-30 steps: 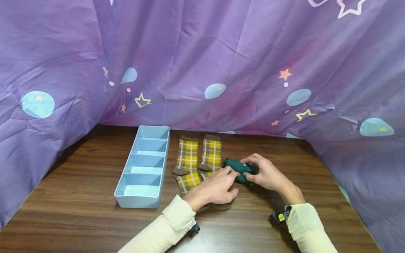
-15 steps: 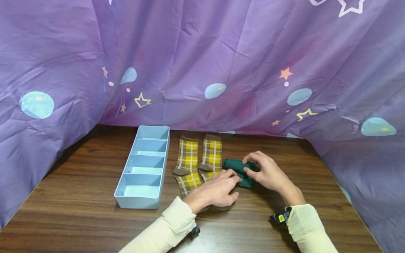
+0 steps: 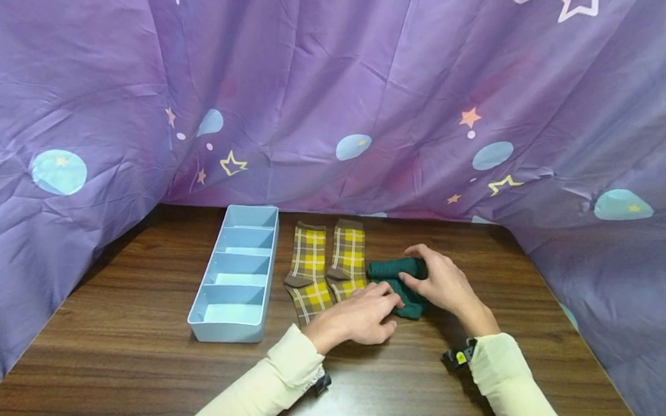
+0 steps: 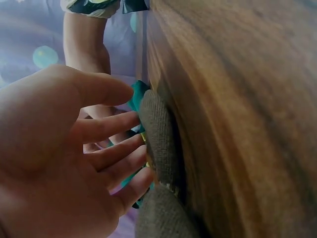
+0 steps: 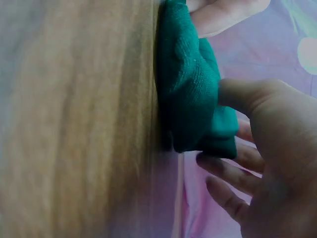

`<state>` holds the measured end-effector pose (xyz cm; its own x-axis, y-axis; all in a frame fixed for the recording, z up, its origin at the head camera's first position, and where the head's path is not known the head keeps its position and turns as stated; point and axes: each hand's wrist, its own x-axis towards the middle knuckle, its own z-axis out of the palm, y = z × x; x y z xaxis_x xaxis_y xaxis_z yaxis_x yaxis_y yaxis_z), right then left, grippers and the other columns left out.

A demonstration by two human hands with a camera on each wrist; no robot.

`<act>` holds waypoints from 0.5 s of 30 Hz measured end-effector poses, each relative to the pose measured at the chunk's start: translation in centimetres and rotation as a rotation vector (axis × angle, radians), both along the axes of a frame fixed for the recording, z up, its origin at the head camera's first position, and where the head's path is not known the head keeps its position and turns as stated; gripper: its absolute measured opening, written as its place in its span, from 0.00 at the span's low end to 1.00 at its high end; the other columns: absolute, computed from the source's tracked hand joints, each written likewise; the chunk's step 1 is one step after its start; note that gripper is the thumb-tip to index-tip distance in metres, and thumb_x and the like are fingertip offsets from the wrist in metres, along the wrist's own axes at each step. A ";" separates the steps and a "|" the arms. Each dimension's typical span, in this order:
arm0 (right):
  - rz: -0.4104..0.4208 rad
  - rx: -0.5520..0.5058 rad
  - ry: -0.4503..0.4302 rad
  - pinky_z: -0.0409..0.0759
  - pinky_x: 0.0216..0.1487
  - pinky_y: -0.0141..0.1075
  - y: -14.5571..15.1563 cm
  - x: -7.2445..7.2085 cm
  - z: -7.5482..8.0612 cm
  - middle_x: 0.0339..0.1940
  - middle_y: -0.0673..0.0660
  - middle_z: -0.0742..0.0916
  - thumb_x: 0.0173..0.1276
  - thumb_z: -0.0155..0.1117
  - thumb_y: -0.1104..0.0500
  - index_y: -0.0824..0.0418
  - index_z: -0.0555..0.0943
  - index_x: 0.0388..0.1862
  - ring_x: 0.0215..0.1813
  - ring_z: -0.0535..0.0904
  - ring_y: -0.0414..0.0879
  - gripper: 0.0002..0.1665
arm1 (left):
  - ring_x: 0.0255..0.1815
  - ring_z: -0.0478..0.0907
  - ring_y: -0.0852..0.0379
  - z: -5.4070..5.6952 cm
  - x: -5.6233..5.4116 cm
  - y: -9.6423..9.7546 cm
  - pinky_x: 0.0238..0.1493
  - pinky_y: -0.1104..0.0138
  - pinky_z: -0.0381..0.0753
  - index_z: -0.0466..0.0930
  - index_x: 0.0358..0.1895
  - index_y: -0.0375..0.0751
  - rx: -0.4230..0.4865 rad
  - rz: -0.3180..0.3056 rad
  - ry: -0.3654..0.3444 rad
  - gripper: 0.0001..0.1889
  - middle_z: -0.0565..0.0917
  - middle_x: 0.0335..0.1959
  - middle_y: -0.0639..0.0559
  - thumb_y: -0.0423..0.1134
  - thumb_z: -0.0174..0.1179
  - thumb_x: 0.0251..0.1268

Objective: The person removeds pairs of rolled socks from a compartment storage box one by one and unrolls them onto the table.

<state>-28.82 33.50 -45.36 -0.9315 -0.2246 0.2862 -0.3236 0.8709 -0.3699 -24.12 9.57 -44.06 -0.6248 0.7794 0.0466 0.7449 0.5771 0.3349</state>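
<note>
Dark green socks (image 3: 391,270) lie folded in a loose bundle on the table, right of two yellow-and-brown plaid socks (image 3: 309,257). My right hand (image 3: 447,284) holds the bundle's right end; in the right wrist view, the thumb is on one side of the green cloth (image 5: 190,94) and fingers are on the other. My left hand (image 3: 357,314) reaches over the lower part of the plaid socks, its loosely extended fingertips touching the green socks' near left part. Brown sock toes (image 4: 158,134) show beside that hand in the left wrist view.
A light blue box (image 3: 227,332) with several compartments stands on the wooden table (image 3: 129,361), left of the plaid socks. A purple curtain (image 3: 294,91) with stars and planets hangs behind the table and along both sides.
The green bundle has loosened and spread, its near part now reaching closer to the person. My right hand has shifted slightly right, and my left fingers have moved slightly right too.
</note>
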 end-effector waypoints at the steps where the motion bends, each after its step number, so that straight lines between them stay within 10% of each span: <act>1: 0.005 -0.008 0.022 0.82 0.57 0.59 0.0 0.0 0.0 0.59 0.60 0.90 0.67 0.81 0.51 0.57 0.81 0.65 0.59 0.87 0.61 0.30 | 0.67 0.77 0.53 0.1 0.0 0.0 0.72 0.61 0.76 0.80 0.68 0.48 -0.003 -0.003 0.006 0.19 0.79 0.65 0.52 0.44 0.59 0.79; 9: 0.086 -0.006 0.142 0.78 0.54 0.52 -0.1 -0.2 0.0 0.48 0.55 0.86 0.65 0.82 0.60 0.52 0.89 0.46 0.56 0.81 0.56 0.13 | 0.63 0.78 0.54 0.3 0.1 0.1 0.72 0.62 0.75 0.81 0.65 0.48 -0.011 -0.034 0.011 0.17 0.80 0.61 0.53 0.44 0.60 0.78; 15: 0.094 0.049 0.064 0.81 0.58 0.56 -0.1 0.0 -0.1 0.53 0.57 0.84 0.66 0.81 0.57 0.55 0.91 0.55 0.60 0.79 0.58 0.18 | 0.63 0.77 0.57 0.3 0.2 0.0 0.71 0.62 0.76 0.82 0.62 0.52 -0.024 -0.046 -0.022 0.14 0.79 0.59 0.56 0.43 0.61 0.79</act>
